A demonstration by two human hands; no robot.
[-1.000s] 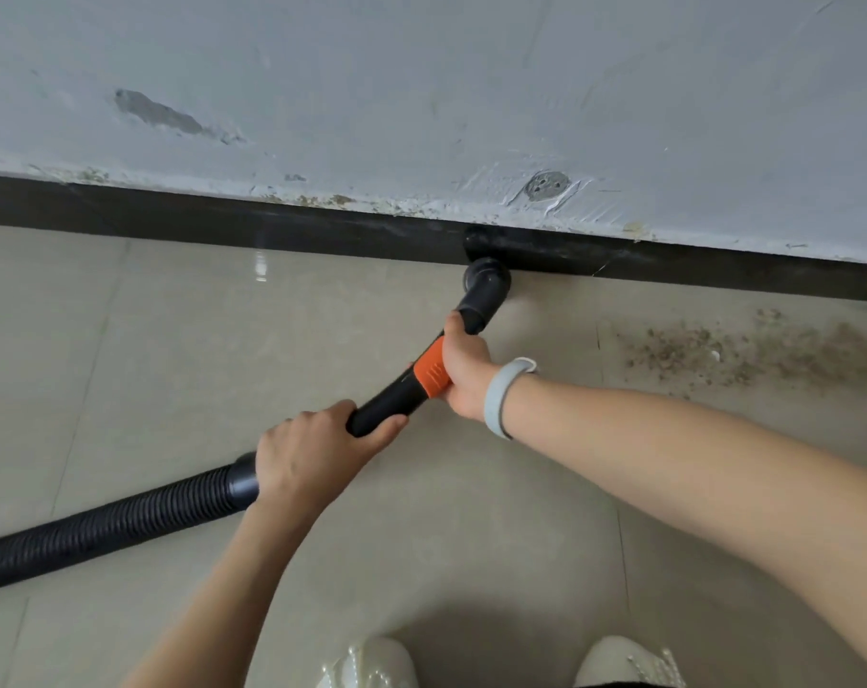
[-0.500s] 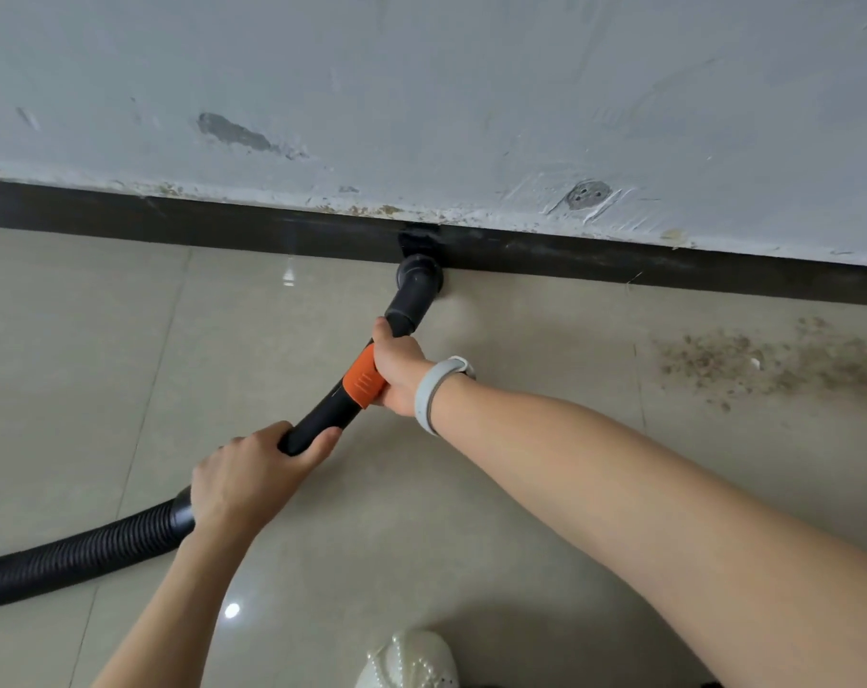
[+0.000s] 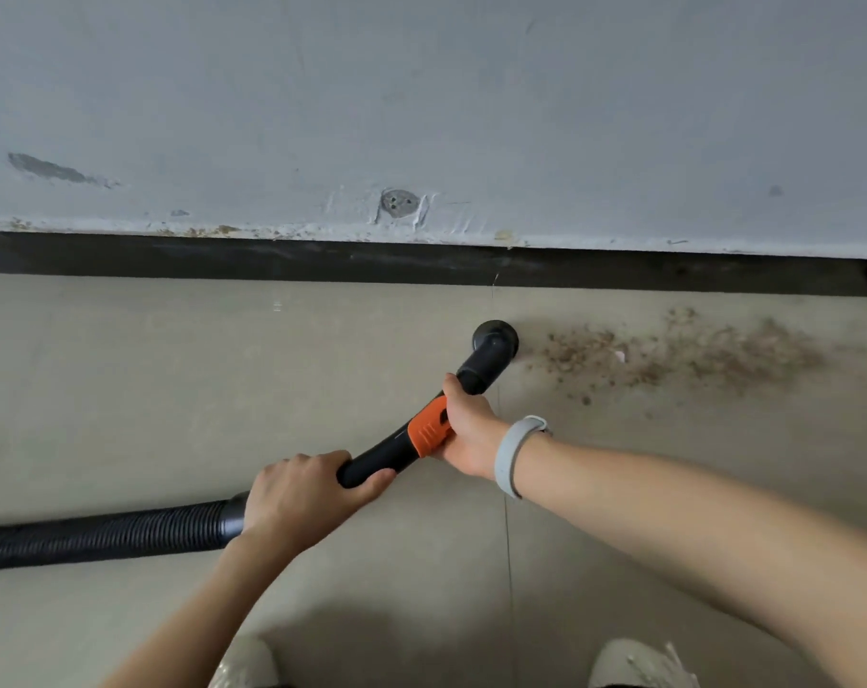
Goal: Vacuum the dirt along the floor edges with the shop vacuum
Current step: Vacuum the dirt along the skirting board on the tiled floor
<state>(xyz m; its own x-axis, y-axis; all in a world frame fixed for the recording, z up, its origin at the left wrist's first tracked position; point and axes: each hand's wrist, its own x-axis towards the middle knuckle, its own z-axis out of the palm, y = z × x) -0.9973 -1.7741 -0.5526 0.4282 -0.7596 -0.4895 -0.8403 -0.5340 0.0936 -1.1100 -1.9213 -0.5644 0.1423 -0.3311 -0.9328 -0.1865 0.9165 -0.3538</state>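
A black vacuum nozzle [image 3: 493,347] with an orange collar [image 3: 427,428] points at the beige tiled floor, just left of a patch of brown dirt [image 3: 685,357]. My right hand [image 3: 469,432] grips the tube at the orange collar, a grey band on its wrist. My left hand [image 3: 297,494] grips the black tube lower down, where the ribbed black hose [image 3: 104,536] joins it and runs off to the left. The nozzle mouth sits a short way out from the black baseboard [image 3: 322,260].
A pale grey wall [image 3: 421,116] with chipped paint and a plugged hole rises above the baseboard. The dirt spreads rightward along the floor near the wall. Two light shoes [image 3: 640,665] show at the bottom edge.
The nozzle has come away from the baseboard and moved right, stopping at the left end of the dirt patch. Both hands keep the same hold on the tube.
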